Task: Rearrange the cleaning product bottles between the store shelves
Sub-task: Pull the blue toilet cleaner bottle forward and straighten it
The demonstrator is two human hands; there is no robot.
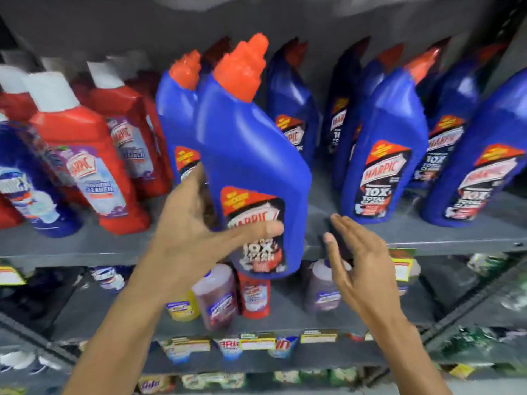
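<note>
Even, fairly bright overhead store light, soft glare patches on the blue bottles (385,143), dim recess under the upper shelf (427,240), whole frame soft and smeary with motion blur, labels half unreadable, wide-angle bending at edges, lower shelves out of focus.

Grey metal store shelving is filling the whole view, its boards running in tiers from top to bottom. The upper shelf board (427,238) is sitting under a dark grey overhang (256,12) that is casting shade over the back of the bay. A lower shelf board (285,317) is lying in dimmer light, and further tiers are showing below it. Yellow and red price tags (402,265) are hanging along the shelf edges. Light is falling from the front, glinting off the shelf fronts. Everything is looking slightly blurred.
</note>
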